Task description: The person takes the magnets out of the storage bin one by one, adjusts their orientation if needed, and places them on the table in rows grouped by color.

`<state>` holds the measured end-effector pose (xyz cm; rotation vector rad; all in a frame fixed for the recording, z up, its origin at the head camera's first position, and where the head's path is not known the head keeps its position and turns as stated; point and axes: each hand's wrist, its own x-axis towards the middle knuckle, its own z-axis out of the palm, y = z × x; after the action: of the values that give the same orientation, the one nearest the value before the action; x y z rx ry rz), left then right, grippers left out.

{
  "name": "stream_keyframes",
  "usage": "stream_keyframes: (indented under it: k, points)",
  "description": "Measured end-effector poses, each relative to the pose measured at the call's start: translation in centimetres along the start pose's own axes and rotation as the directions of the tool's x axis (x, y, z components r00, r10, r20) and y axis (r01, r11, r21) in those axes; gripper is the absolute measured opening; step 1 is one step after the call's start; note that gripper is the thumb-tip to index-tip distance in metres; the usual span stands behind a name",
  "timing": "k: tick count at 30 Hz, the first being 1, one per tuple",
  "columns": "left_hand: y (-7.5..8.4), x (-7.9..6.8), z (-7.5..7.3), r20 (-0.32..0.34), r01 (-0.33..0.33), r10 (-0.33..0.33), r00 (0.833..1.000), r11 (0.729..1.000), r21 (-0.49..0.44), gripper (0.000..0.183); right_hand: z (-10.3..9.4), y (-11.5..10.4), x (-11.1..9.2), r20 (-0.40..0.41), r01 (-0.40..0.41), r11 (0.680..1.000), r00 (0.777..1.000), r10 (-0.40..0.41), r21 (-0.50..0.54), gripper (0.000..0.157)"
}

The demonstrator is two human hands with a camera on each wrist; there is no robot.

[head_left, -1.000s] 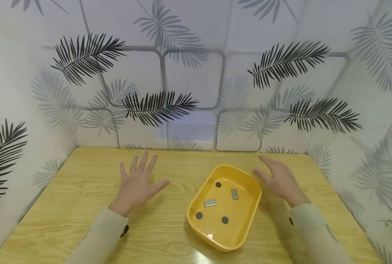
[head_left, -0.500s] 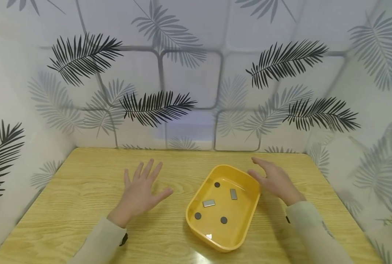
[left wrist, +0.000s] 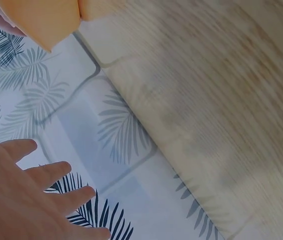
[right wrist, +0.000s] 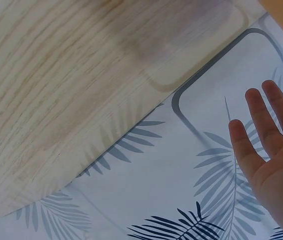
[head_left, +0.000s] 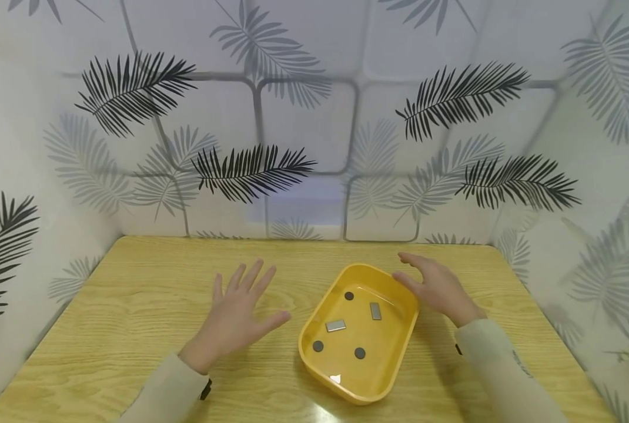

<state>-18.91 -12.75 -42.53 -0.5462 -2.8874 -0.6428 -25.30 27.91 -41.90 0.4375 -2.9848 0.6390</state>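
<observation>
A yellow plastic tray (head_left: 314, 369) sits slightly turned on the wooden table. Inside it lie several small pieces: dark round discs, among them a front disc (head_left: 360, 353), and two silver rectangular pieces, a left one (head_left: 336, 325) and a right one (head_left: 375, 311). To the tray's left my left hand (head_left: 235, 323) hovers, fingers spread and holding nothing. My right hand (head_left: 441, 291) is by the tray's far right corner, thumb overlapping the rim in the head view. Straight fingers of the right hand (right wrist: 276, 150) show in the right wrist view, with nothing held.
The light wooden table (head_left: 150, 294) ends at a wall covering (head_left: 304, 129) with leaf prints, which also stands at both sides. Part of the tray (left wrist: 44, 20) shows at the top of the left wrist view. Light glints near the table's front edge.
My left hand has moved right and a little nearer, toward the tray. My right hand has shifted left to the tray's far right corner. The tray and its pieces stay in place.
</observation>
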Motion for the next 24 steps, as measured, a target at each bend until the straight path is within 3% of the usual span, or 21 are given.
stream_keyframes:
  k: [11, 24]
  points:
    - [1.0, -0.8, 0.6, 0.029, -0.041, 0.041, 0.999, 0.999, -0.008, 0.087, 0.4, -0.3, 0.5, -0.008, 0.019, 1.000, 1.000, -0.019, 0.004, 0.059]
    - [1.8, -1.8, 1.5, 0.072, -0.039, 0.044, 0.996, 0.996, -0.076, 0.089, 1.0, -0.6, 0.8, -0.013, 0.038, 0.999, 0.999, -0.038, -0.018, 0.053]
